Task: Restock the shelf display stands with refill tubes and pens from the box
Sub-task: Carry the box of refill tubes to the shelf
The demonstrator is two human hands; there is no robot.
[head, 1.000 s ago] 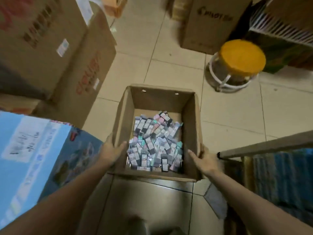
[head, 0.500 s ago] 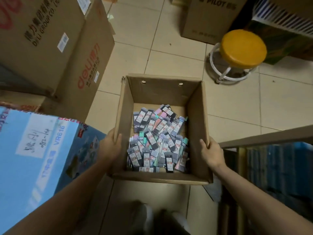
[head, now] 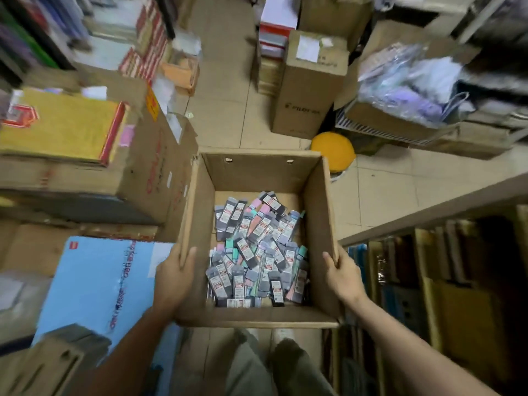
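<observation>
An open cardboard box (head: 257, 172) is held up in front of me, above the tiled floor. Its bottom is covered with several small packets of refill tubes (head: 258, 250) in grey, pink, mint and lilac. My left hand (head: 173, 278) grips the box's left wall, thumb over the rim. My right hand (head: 343, 277) grips the right wall, thumb inside the rim. No display stand is in view.
Large cartons (head: 137, 172) and a blue box (head: 97, 284) crowd the left. A yellow-topped stool (head: 333, 150) stands behind the held box, with a tall carton (head: 308, 87) beyond. A wooden shelf of books (head: 445, 281) runs along the right. My legs show below.
The box has risen from the floor with both hands on its sides. My view has lifted, showing more of the aisle and cartons beyond.
</observation>
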